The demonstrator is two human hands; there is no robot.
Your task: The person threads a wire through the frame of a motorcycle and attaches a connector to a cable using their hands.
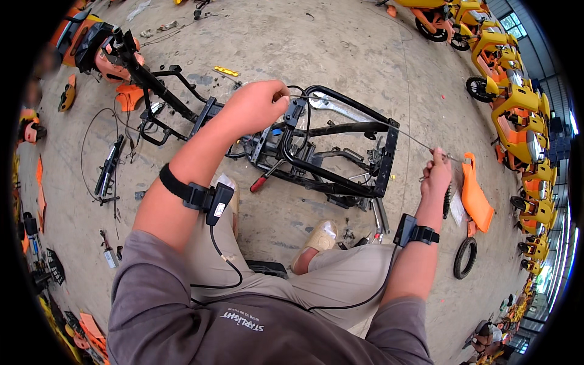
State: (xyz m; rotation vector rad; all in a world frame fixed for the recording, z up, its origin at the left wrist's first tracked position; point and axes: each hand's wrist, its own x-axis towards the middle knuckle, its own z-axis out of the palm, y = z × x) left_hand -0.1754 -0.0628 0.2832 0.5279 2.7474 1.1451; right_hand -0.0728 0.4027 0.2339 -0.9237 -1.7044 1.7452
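Left hand (258, 104), clenched in a fist, grasps a thin cable (413, 137), whose long axis runs rightward from it, slanting back toward the body and crossing over the black frame (384, 164) between the hands. Right hand (437, 173), fingers curled, grips the cable too, a short end pointing rightward past it toward an orange panel (476, 198).

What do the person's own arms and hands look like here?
The left hand and right hand are bare, beyond short dark-grey sleeves. Each forearm carries a black strap, boxy black device and black cable; the left device has a white label.
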